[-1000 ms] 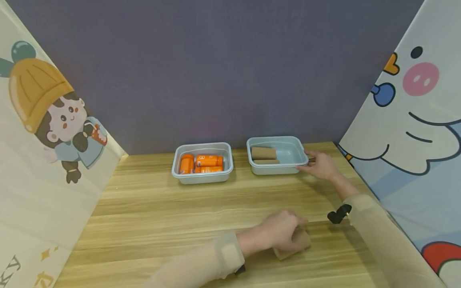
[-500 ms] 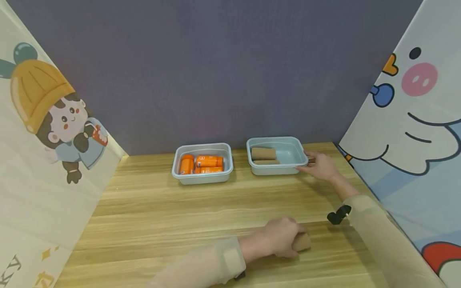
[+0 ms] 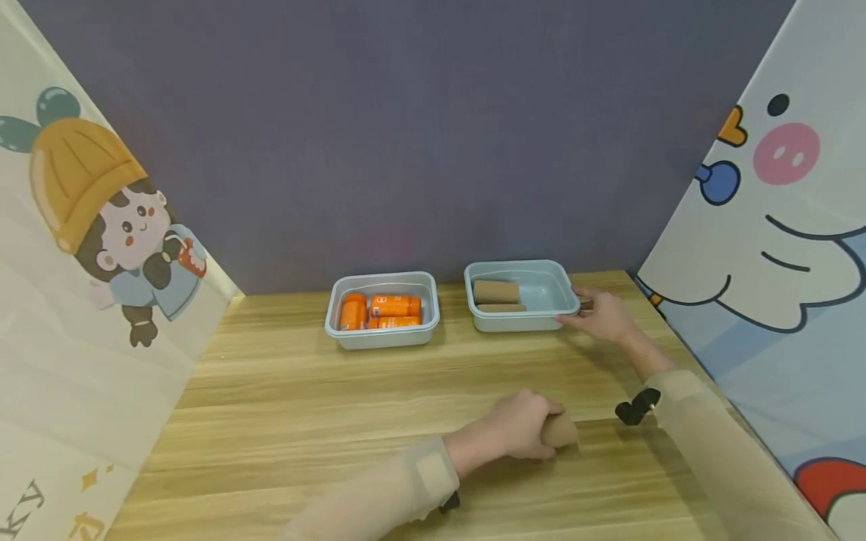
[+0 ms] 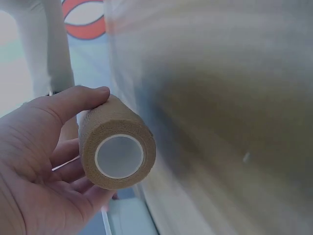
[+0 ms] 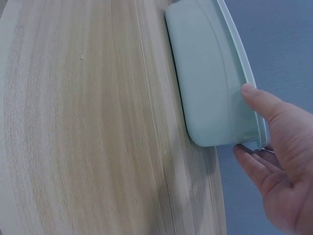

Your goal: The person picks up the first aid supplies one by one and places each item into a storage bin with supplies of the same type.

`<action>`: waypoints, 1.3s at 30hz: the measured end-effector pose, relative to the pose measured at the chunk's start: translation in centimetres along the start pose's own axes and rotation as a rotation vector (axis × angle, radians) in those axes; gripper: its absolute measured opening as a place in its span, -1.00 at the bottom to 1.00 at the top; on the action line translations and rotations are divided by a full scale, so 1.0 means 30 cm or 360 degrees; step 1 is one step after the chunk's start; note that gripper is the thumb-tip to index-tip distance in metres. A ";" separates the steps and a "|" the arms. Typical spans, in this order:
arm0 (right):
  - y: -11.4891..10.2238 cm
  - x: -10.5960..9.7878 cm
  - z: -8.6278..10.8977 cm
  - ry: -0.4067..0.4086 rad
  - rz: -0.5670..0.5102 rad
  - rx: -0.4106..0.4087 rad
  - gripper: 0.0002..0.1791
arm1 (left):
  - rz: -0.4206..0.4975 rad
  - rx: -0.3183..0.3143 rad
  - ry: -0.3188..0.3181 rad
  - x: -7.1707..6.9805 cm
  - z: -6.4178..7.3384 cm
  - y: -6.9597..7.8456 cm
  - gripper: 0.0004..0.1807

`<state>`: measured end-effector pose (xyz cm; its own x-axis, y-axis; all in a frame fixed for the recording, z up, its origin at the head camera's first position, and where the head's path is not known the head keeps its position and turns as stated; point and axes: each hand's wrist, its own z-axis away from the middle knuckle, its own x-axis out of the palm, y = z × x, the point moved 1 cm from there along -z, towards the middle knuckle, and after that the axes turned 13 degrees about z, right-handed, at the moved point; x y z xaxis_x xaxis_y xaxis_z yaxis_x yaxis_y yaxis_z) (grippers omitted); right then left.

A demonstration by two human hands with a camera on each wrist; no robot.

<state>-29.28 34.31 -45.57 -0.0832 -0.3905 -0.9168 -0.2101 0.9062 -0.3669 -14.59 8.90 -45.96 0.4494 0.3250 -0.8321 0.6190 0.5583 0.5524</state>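
Observation:
My left hand [image 3: 517, 426] grips a tan bandage roll [image 3: 560, 430] over the near part of the table. In the left wrist view the bandage roll [image 4: 117, 147] shows its white hollow core, with thumb and fingers curled round its side. My right hand [image 3: 602, 315] holds the right end of a pale blue-green plastic box [image 3: 517, 321] at the back right. The right wrist view shows the thumb [image 5: 257, 95] on the box's rim and the other fingers by its end wall. Two similar tan rolls [image 3: 496, 291] lie in the left half of that box.
Left of the held box stands a grey-white box [image 3: 386, 340] with several orange bottles [image 3: 395, 305] in it. A dark panel [image 3: 433, 135] rises behind the wooden table [image 3: 284, 406]. Printed panels flank both sides.
My left hand has closed round the bandage roll, which lay tilted under it on the table, and shifted it slightly away and left. The right hand stays at the box.

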 end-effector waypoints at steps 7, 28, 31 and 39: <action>0.006 -0.002 0.003 0.0015 0.0003 0.0003 -0.03 | 0.0003 0.0030 0.0094 -0.055 -0.050 -0.026 -0.30; 0.004 -0.003 0.009 0.0016 0.0022 -0.0030 -0.04 | -0.0085 -0.0037 0.0429 -0.305 -0.174 -0.088 -0.28; 0.005 -0.006 0.012 0.0025 0.0037 -0.0029 -0.04 | -0.0094 -0.0070 0.0485 -0.348 -0.199 -0.091 -0.29; 0.000 -0.005 0.011 0.0010 0.0077 -0.0022 -0.05 | -0.0116 -0.0059 0.0471 -0.437 -0.253 -0.086 -0.30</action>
<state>-28.96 34.42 -45.47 -0.0996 -0.3474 -0.9324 -0.2188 0.9218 -0.3200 -26.97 9.01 -36.85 0.1940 0.4883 -0.8508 0.6163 0.6141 0.4930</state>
